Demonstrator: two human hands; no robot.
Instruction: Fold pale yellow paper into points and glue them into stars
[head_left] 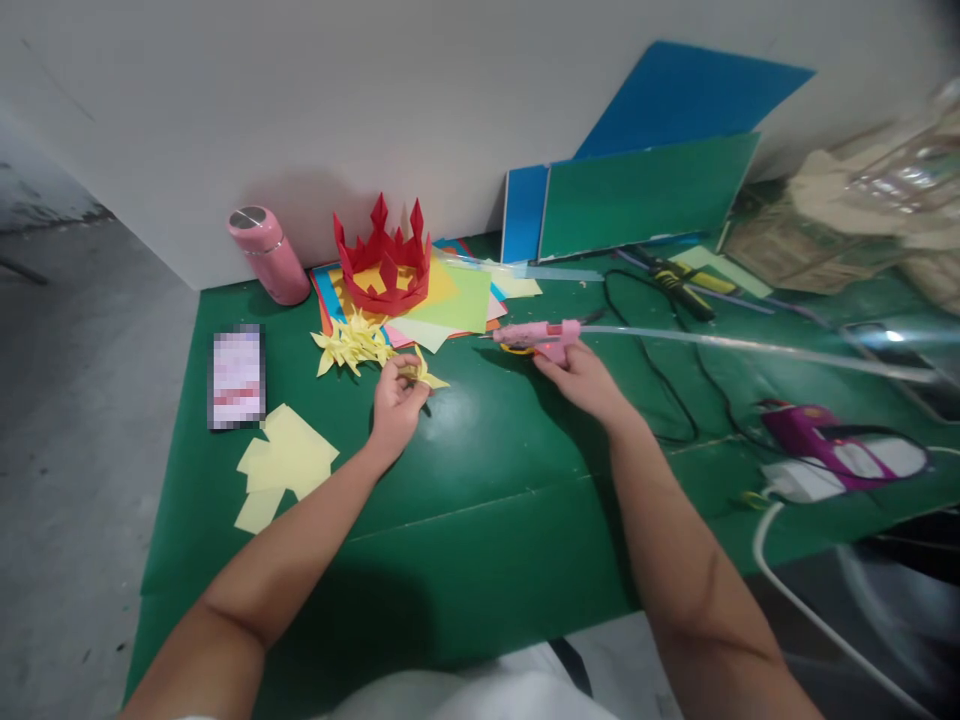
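Your left hand (397,400) lay out ahead of you on the green table cover (480,500), with the forearm running straight up from the lower left. Its fingers were curled in and pinched on a small folded yellow paper piece (427,377), held just above the cover near the table's middle. Your right hand (583,382) reached slightly further forward. Its fingers were closed around the handle of a pink glue gun (541,337), whose nozzle pointed left.

Your left fingertips were tucked out of sight, and your right hand hid the gun's trigger, so I could not tell whether it was pressed. A small yellow object under the gun was too hidden to identify. The picture's right edge was smeared with glare.

A long clear glue stick (750,345) trailed rightward from the gun's back. A pile of spiky yellow folded pieces (352,345) sat left of your left hand. Behind it a red paper crown (382,262) with pointed tips stood on flat coloured sheets (457,295), beside a smooth pink bottle (268,255).
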